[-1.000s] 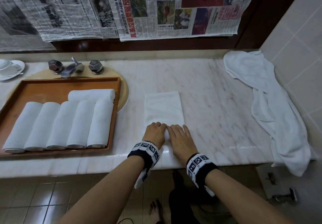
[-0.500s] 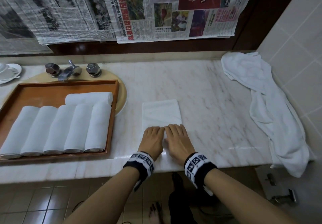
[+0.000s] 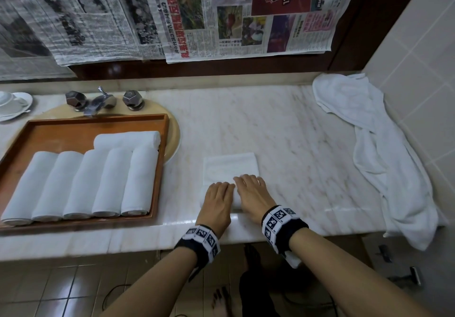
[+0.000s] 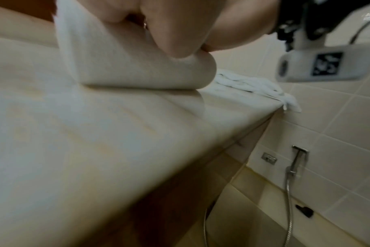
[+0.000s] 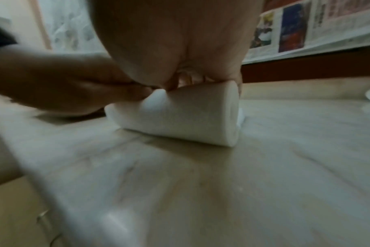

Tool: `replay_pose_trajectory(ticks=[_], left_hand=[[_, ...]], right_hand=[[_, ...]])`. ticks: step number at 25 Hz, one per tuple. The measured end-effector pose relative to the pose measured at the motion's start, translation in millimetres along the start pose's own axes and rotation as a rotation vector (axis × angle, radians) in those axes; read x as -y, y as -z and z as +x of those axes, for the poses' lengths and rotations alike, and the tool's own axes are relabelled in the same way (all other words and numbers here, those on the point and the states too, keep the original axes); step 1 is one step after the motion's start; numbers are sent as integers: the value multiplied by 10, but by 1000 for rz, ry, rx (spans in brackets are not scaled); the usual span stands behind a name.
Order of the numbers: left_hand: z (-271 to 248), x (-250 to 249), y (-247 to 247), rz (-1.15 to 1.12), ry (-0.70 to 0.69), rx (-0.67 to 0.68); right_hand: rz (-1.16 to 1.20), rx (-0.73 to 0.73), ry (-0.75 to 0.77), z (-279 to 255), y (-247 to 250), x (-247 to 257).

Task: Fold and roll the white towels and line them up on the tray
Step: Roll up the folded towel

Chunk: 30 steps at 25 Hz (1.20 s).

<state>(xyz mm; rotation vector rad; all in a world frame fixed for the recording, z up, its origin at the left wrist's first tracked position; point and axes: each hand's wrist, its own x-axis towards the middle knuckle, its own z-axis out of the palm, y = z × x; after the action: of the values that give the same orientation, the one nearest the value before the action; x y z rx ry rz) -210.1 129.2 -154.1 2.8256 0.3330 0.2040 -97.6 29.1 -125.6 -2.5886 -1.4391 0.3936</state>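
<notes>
A folded white towel [image 3: 231, 166] lies on the marble counter [image 3: 295, 156], its near end rolled up. My left hand [image 3: 218, 198] and right hand [image 3: 251, 191] sit side by side on the roll, fingers curled over its top. The left wrist view shows the roll [image 4: 127, 66] under my left hand [image 4: 175, 33]. From the right wrist, the roll's end [image 5: 190, 120] sits under my right hand [image 5: 175, 41]. The wooden tray [image 3: 73, 134] at left holds several rolled towels [image 3: 81, 183] in a row, with one more [image 3: 126, 139] lying crosswise behind them.
A heap of loose white towels [image 3: 384, 164] lies along the tiled wall at right and hangs over the counter's front edge. Behind the tray are a faucet [image 3: 98, 101] and a cup and saucer [image 3: 12, 104]. Newspaper sheets [image 3: 221, 13] hang above the counter.
Both hands have moved away from me along the towel. The roll has grown thicker and the flat part ahead of it has become shorter.
</notes>
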Motion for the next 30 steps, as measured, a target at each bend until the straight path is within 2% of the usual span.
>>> replay_pose_trajectory(ticks=[3,5,10,13,15,18,20,22,25,27,30], left_hand=[[262,44,134,-13,39,104],[314,-27,196,4,77,134],[-19,-194,96,6,48,-54],[-149,-194,-43,49,44,-16],[-141,-168,-63,117,58,86],[-21,-127,39,267,72,244],[109,-105,107,341,88,324],[276,-93,176,375,98,341],[532,-82,293,371,116,346],[587,-94,328,372,143,361],[545,-85,275,433,142,326]], right_hand=[[-94,-105,48,-126,-128,-35],[-88,-106,83,-111,-147,-81],[-44,49,14,120,99,-41],[-59,182,-25,208,188,-10],[-25,103,-41,211,145,-12],[-25,-206,-3,36,3,46],[-87,-268,17,-148,-142,94],[-142,-156,-7,-260,-235,97],[-252,39,-53,-160,-106,60],[-278,79,-54,-3,-20,39],[-240,59,-33,223,71,-30]])
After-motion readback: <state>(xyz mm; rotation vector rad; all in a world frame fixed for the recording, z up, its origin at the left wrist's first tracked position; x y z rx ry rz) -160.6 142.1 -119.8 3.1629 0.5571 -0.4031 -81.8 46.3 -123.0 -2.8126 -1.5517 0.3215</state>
